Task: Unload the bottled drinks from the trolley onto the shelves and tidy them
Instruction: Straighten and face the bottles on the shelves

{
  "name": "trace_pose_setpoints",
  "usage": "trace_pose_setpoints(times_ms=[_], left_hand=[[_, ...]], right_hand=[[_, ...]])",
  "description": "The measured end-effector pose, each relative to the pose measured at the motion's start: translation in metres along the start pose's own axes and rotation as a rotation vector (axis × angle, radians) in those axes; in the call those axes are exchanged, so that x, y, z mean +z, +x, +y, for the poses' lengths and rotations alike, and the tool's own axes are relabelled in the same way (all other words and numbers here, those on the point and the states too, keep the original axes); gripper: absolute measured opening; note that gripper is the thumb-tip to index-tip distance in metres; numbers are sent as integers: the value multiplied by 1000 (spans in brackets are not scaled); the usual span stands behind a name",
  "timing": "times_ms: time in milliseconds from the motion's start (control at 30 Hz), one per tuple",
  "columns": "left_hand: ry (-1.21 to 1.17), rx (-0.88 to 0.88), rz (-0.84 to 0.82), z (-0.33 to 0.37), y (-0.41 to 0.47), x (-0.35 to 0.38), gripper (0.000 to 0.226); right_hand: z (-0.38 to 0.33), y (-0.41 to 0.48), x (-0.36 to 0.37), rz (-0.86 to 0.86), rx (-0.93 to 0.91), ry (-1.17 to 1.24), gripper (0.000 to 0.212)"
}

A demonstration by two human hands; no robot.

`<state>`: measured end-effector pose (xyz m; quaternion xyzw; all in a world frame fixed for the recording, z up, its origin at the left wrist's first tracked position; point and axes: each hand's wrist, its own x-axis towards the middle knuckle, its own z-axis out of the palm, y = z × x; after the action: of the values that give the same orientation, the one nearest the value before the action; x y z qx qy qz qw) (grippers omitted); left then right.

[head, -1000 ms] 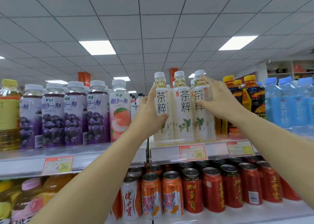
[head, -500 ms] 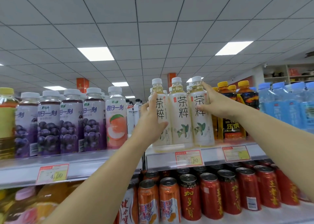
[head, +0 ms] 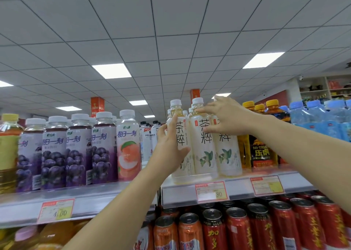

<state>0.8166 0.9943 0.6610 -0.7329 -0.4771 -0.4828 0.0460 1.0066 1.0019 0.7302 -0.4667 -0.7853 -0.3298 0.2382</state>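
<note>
Three white tea bottles stand side by side at the front of the top shelf (head: 239, 185). My left hand (head: 169, 147) is wrapped around the left tea bottle (head: 180, 136) from its left side. My right hand (head: 226, 117) lies with fingers spread across the neck of the middle tea bottle (head: 205, 151) and hides the top of the right tea bottle (head: 228, 155). More white caps show behind this row. The trolley is out of view.
Purple grape drink bottles (head: 55, 151) and a peach drink bottle (head: 129, 147) fill the shelf to the left. Yellow-capped energy drinks (head: 260, 151) and blue water bottles (head: 322, 120) stand to the right. Red and orange cans (head: 237, 229) pack the shelf below.
My right hand has slid left from the right bottle's side onto the tops of the right and middle bottles. My left hand stays on the left bottle. The view has tilted upward.
</note>
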Motion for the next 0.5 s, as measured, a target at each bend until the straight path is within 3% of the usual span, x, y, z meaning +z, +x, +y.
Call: trace_pose_setpoints(times_ms=[167,267,367,500], left_hand=[[11,-15,-63,0,3,-9,95],[-38,-39,-60,-1,18,-30,90],[-72,-56,-21,0,43,-56,71],[4,32,-37,7,83,-78,48]], right_hand=[[0,2,2,-26,-47,-61,63],[7,5,-10,47,-69,0,59],[18,19,-29,136,-73,179,55],[24,50,-39,54,-84,250,46]])
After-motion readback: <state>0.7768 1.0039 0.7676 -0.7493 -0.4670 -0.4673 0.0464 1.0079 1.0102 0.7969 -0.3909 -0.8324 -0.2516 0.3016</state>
